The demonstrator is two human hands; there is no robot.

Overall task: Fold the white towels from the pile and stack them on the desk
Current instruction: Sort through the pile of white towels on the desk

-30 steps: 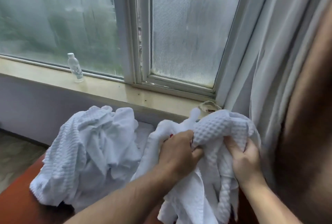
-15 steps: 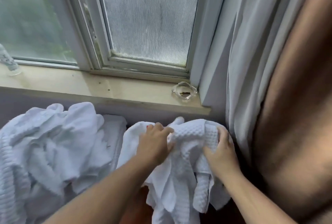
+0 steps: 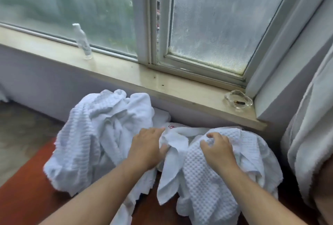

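White waffle-weave towel lies crumpled at the right end of the red-brown desk, draping over its near edge, close under the windowsill. Right hand sits on top of it, fingers curled into the weave, bunching the cloth. Left hand grips a smoother white towel just left of the waffle one; thumb and fingers are closed round a fold of it, and the rest hangs down toward the near edge. That towel carries a small red mark near its far side, unreadable. Both towels touch and overlap between the hands. Pile of unfolded white towels is heaped at the left part of the desk, rumpled, touching the left forearm side; one ribbed piece droops over the left edge. Behind the pile, against the wall, a flat white layer shows partly; can't tell if it is a folded towel. Clear plastic bottle with a white cap stands on the sill by the left pane, blurred. Glass ashtray sits at the sill's right end, something small and dark inside. Pale curtain hangs at the right, beside the waffle towel.
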